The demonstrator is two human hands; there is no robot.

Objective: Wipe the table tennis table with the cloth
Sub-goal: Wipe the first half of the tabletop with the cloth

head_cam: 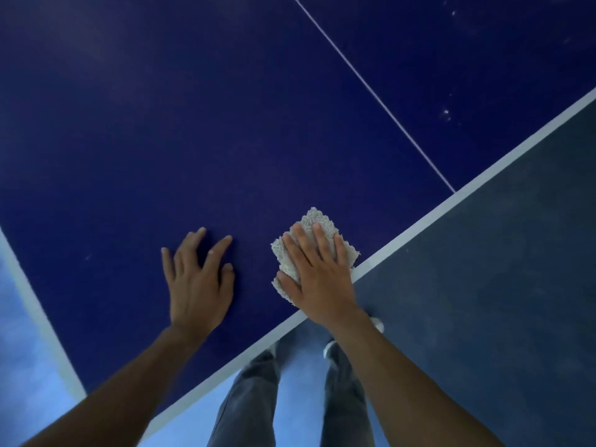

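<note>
On my feed, the person's right hand (pixel 317 275) lies flat with its fingers straight on the pale shaggy cloth (pixel 317 217), hiding most of it. It presses the cloth onto the blue table tennis table (pixel 193 124), just beside the white edge line (pixel 483 175). The left hand (pixel 196 285) rests spread on the tabletop nearby, holding nothing; the far end of the table is cut off.

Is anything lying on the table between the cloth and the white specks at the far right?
Nothing visible. The cloth, under the flat right hand, has only bare blue table tennis table and the thin white line before the specks. The left hand rests on the other side.
</note>
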